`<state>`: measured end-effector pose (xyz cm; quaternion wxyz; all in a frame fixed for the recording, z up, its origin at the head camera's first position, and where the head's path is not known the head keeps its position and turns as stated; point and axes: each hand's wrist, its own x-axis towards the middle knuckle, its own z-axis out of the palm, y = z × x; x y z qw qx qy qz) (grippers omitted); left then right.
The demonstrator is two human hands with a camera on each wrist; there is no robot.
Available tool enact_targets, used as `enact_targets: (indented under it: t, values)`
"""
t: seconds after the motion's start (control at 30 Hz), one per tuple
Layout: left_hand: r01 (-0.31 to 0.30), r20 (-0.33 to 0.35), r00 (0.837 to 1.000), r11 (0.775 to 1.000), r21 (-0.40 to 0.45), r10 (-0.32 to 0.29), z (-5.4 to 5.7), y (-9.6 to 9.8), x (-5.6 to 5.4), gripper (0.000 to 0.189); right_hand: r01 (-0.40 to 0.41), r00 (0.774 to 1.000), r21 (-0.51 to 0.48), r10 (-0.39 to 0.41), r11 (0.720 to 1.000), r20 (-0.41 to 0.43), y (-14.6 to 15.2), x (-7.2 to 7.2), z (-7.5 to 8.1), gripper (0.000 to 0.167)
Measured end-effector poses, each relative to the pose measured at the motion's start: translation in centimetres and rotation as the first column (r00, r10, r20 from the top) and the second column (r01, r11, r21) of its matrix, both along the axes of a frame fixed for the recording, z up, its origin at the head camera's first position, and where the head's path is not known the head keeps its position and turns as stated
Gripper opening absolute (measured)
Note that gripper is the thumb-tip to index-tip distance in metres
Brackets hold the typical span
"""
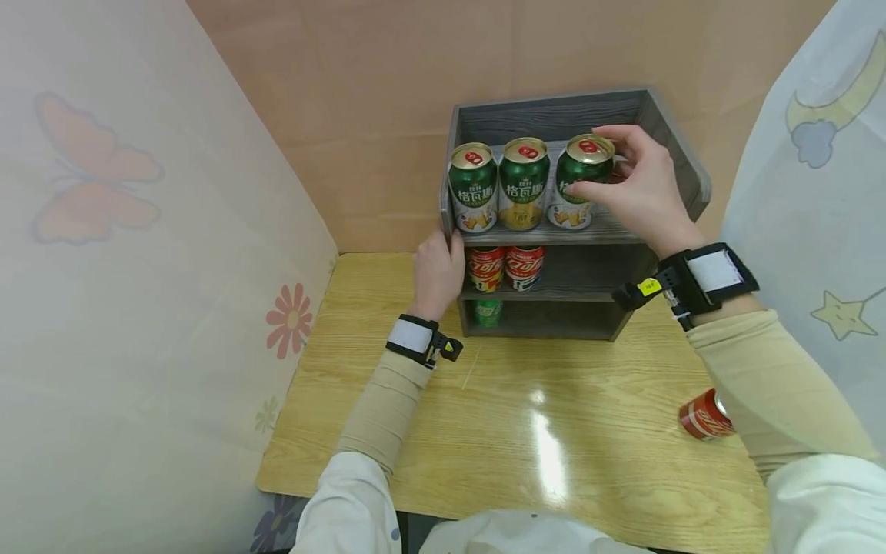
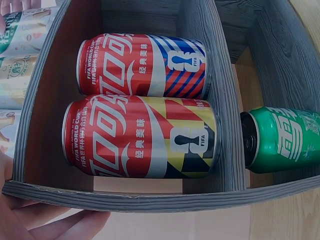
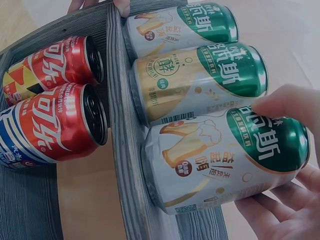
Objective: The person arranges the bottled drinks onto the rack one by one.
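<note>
My right hand [image 1: 647, 181] grips the rightmost green-and-white can [image 1: 571, 218] on the top shelf, thumb at its front and fingers round its far side. Left of it stand a green-and-gold can [image 1: 522, 188] and another green-and-white can [image 1: 474, 192]. With my left hand [image 1: 438, 273] I hold the left side panel of the grey wooden shelf [image 1: 554, 295]; the thumb lies at the top board's front corner. In the left wrist view, fingers show outside that panel. Two red cola cans [image 2: 135, 135] stand side by side on the middle shelf, near my left hand.
A green can [image 1: 487, 312] stands at the left of the bottom shelf. One red can [image 1: 706, 415] lies on its side on the wooden table [image 1: 588, 485], by my right forearm. Patterned white panels [image 1: 173, 308] flank the table, with a brown backdrop [image 1: 374, 138] behind.
</note>
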<state>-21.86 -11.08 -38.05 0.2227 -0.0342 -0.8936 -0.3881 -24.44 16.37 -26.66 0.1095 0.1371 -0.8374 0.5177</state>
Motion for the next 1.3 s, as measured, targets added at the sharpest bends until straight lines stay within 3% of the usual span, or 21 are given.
enact_targets:
  t: [0.57, 0.9, 1.3]
  values:
    - [-0.021, -0.020, 1.000, 1.000, 0.001, 0.021, -0.17, 0.10, 0.02, 0.037, -0.066, 0.997, 0.054, 0.063, 0.996, 0.048, -0.24, -0.40, 0.15, 0.072]
    - [-0.027, -0.016, 1.000, 1.000, -0.005, 0.027, -0.06, 0.08, 0.10, 0.036, -0.080, 0.993, 0.019, 0.078, 0.997, 0.089, -0.22, -0.68, 0.29, 0.074]
    - [-0.024, -0.003, 1.000, 1.000, -0.004, 0.024, 0.21, 0.10, 0.31, 0.035, -0.083, 0.994, 0.017, 0.082, 0.996, 0.073, -0.41, -0.26, 0.46, 0.073]
